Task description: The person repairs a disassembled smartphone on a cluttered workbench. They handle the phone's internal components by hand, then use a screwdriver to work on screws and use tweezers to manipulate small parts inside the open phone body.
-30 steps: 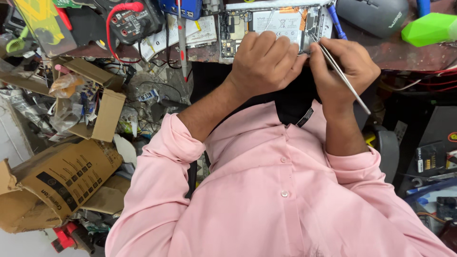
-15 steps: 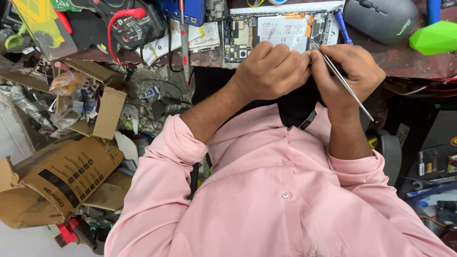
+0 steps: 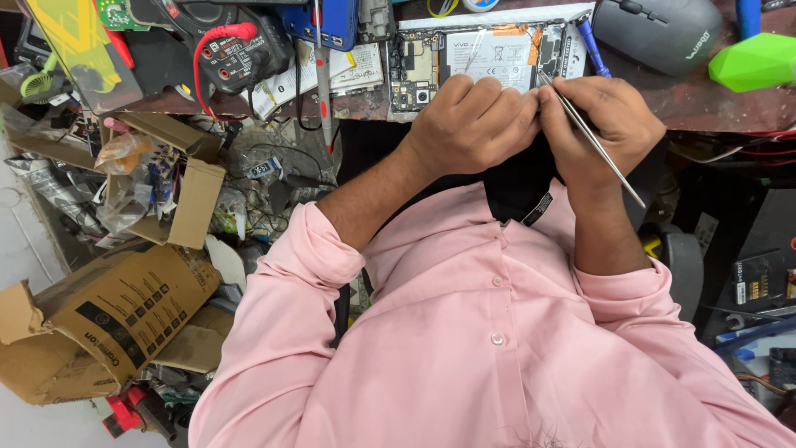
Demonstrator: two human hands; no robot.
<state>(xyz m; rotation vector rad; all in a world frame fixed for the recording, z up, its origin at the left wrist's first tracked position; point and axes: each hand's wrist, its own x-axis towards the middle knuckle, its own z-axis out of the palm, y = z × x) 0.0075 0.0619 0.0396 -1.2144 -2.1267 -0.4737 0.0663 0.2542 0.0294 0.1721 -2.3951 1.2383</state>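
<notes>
An opened phone (image 3: 489, 58) with its back off lies at the near edge of the workbench, showing its battery and circuit board. My left hand (image 3: 471, 124) rests curled on the phone's lower edge. Beside it my right hand (image 3: 604, 124) holds metal tweezers (image 3: 590, 137), whose tips touch the phone's right side near the board. The two hands touch each other just below the phone. I wear a pink shirt with rolled sleeves.
A grey computer mouse (image 3: 657, 33) and a green faceted object (image 3: 756, 62) sit at the bench's right. A black multimeter with a red lead (image 3: 236, 54) lies left. Below the bench, torn cardboard boxes (image 3: 108, 319) and cluttered parts cover the floor at left.
Both hands have shifted a little up and forward over the phone's lower edge. The tweezers stay in my right hand, tips now at the phone's right side.
</notes>
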